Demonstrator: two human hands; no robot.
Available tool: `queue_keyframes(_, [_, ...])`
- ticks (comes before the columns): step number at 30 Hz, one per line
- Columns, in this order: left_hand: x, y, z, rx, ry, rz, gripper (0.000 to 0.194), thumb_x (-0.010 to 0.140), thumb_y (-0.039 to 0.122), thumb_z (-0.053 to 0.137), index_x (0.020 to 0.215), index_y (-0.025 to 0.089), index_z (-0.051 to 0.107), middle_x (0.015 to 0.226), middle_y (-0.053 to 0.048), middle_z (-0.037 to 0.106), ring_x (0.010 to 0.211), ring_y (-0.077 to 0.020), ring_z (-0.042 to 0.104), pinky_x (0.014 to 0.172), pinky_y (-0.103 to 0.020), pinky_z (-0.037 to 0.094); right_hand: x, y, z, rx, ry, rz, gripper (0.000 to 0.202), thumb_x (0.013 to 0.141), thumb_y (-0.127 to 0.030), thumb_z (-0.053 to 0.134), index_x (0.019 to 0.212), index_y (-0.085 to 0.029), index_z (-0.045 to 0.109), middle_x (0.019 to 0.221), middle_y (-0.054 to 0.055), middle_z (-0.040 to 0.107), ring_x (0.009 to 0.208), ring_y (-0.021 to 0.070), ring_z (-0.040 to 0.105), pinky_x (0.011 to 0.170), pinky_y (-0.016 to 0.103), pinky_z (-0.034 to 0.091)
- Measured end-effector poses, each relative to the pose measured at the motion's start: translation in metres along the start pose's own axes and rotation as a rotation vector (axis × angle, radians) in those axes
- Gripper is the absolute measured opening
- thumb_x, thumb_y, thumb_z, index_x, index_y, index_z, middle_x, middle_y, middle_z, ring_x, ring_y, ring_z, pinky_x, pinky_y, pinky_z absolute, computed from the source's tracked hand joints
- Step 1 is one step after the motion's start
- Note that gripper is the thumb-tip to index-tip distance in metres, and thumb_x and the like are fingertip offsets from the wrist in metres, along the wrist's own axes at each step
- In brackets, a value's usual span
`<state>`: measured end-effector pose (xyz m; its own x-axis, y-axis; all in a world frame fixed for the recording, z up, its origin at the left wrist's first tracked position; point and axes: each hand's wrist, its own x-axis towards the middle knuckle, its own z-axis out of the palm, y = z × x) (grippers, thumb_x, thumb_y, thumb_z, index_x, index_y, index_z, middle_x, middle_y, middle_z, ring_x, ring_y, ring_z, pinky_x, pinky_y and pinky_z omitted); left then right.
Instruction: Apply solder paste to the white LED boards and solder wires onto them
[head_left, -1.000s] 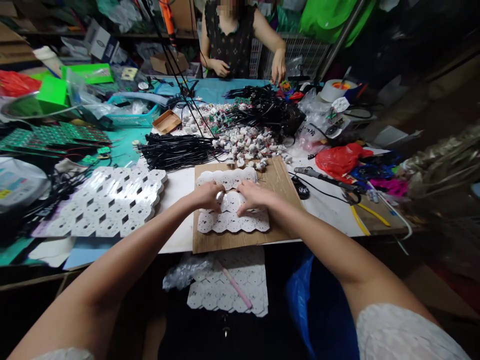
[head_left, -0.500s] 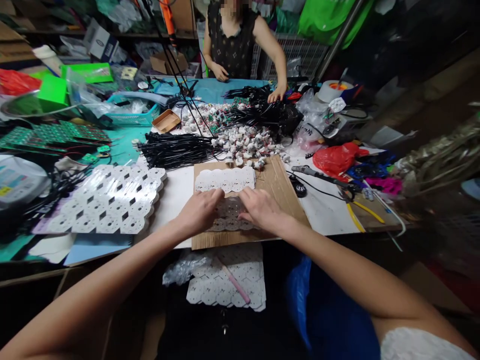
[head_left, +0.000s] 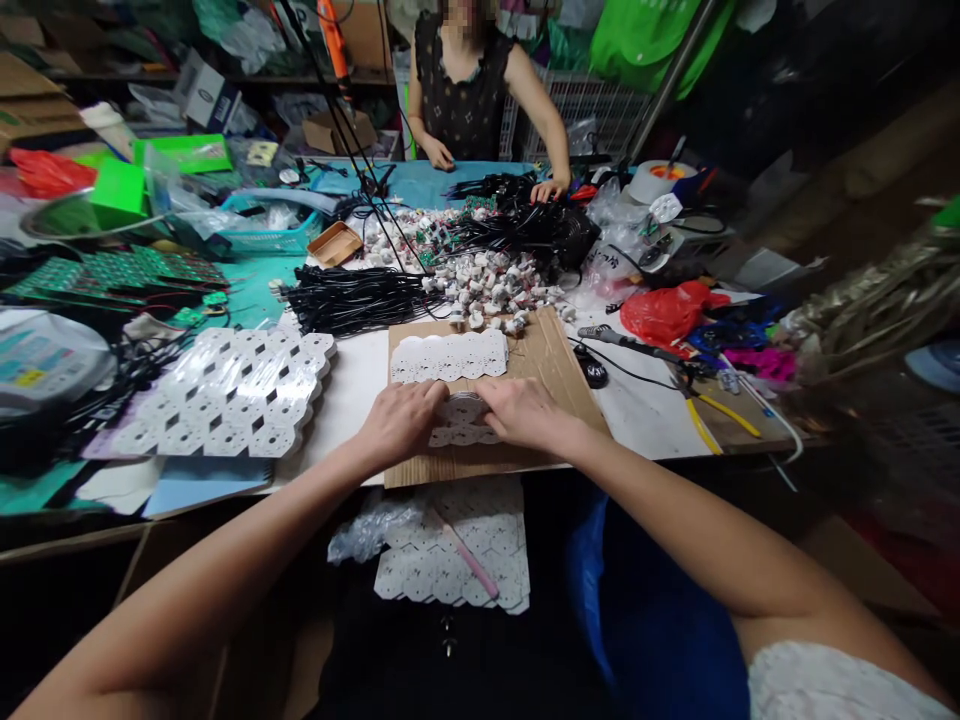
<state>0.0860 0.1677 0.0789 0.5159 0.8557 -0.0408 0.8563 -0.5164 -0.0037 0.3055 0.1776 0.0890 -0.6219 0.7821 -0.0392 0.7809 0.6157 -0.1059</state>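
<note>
My left hand (head_left: pixel 405 418) and my right hand (head_left: pixel 523 410) are closed on opposite ends of a white circuit board panel (head_left: pixel 466 428) with scalloped edges and small holes. Part of the panel is hidden under my fingers. It is held over a piece of brown cardboard (head_left: pixel 559 400). Just beyond my fingertips, a stack of similar white panels (head_left: pixel 448 357) lies on the cardboard. More white panels (head_left: pixel 420 580) rest on my lap, with a pink-handled tool (head_left: pixel 476 568) on top.
Large white panels (head_left: pixel 225 390) are stacked at left. Black cables (head_left: pixel 360 298) and a heap of small white parts (head_left: pixel 495 285) lie ahead. Yellow-handled pliers (head_left: pixel 724 415) and a soldering iron (head_left: pixel 622 340) sit at right. Across the table, a co-worker's hand (head_left: pixel 551 188) touches cables.
Less of the panel between my hands shows, and its lower edge appears higher. Both hands keep their grip. The whole view has shifted slightly.
</note>
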Motion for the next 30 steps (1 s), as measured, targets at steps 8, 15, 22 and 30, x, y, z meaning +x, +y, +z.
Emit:
queue_keyframes(8, [0.031,-0.014,0.015,-0.076,-0.085,-0.066,0.021,0.088,0.031,0.063,0.105,0.021,0.055,0.106,-0.007,0.071,0.096,-0.0257,0.068,0.069,-0.033,0.041,0.03,0.017,0.015,0.012,-0.078,0.064,0.022,0.093,-0.036,0.06,0.107,-0.019,0.061,0.109,0.01,0.072,0.09,0.0232,0.067,0.065,0.029,0.035])
queue_keyframes(15, [0.013,-0.007,-0.012,-0.045,-0.065,-0.015,0.01,0.09,0.025,0.058,0.1,0.022,0.057,0.094,-0.006,0.069,0.081,-0.0221,0.066,0.062,-0.031,0.04,0.012,0.007,-0.006,-0.034,0.015,-0.016,0.015,0.091,-0.019,0.055,0.104,-0.02,0.062,0.099,0.007,0.072,0.08,0.0204,0.063,0.06,0.03,0.028])
queue_keyframes(22, [-0.025,0.017,-0.008,0.109,0.105,0.101,0.022,0.096,0.01,0.04,0.099,0.016,0.062,0.098,-0.012,0.064,0.083,-0.0236,0.061,0.066,-0.034,0.046,-0.021,-0.012,0.014,-0.22,0.254,-0.176,0.033,0.104,-0.017,0.034,0.099,-0.02,0.066,0.096,0.009,0.07,0.08,0.0182,0.058,0.065,0.032,0.03])
queue_keyframes(30, [-0.053,0.039,0.041,0.176,0.149,0.145,0.03,0.094,0.007,0.041,0.117,0.012,0.06,0.097,-0.013,0.067,0.082,-0.0236,0.062,0.072,-0.037,0.051,-0.053,-0.03,0.083,-0.249,0.406,-0.072,0.03,0.098,-0.011,0.043,0.116,-0.013,0.068,0.107,0.014,0.073,0.087,0.0216,0.061,0.072,0.032,0.038])
